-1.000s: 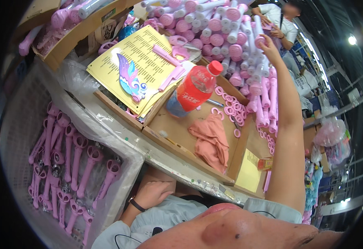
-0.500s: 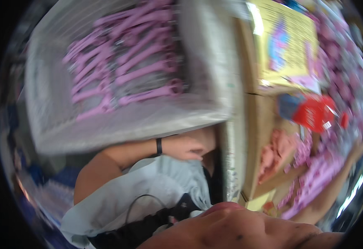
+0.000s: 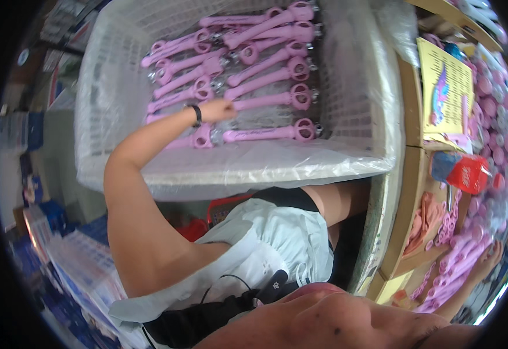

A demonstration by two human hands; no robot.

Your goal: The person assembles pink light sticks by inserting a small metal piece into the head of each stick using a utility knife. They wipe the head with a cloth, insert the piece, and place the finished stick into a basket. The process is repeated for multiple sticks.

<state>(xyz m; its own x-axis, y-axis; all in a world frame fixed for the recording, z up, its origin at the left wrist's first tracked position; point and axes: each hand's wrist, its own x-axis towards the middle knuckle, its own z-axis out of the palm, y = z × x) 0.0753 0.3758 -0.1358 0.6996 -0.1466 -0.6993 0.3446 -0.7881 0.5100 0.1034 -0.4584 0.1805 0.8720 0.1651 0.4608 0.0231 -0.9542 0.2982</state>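
Inside a white plastic crate (image 3: 236, 174) lined with clear film lie two columns of pink toy wands (image 3: 271, 135), each a long stick with a ring-shaped head and a clear piece at its tip. My left hand (image 3: 218, 109), a black band at its wrist, reaches over the crate's near side. Its fingers are curled at the handle end of one pink wand (image 3: 268, 102) in the right column. Far to the right, my right hand (image 3: 487, 259) has bent fingers beside a bundle of pink sticks (image 3: 454, 270); what it holds is hidden.
Right of the crate runs a wooden divided tray (image 3: 408, 209) holding salmon-coloured cloth or gloves (image 3: 425, 224). A yellow printed sheet (image 3: 447, 87), a red packet (image 3: 469, 174) and a heap of pink and clear round parts (image 3: 489, 110) lie beyond. Stacked boxes stand at left.
My left hand has gone from in front of my body, below the crate's near side, up into the crate. My right hand has come nearer along the pink sticks. The view has shifted.
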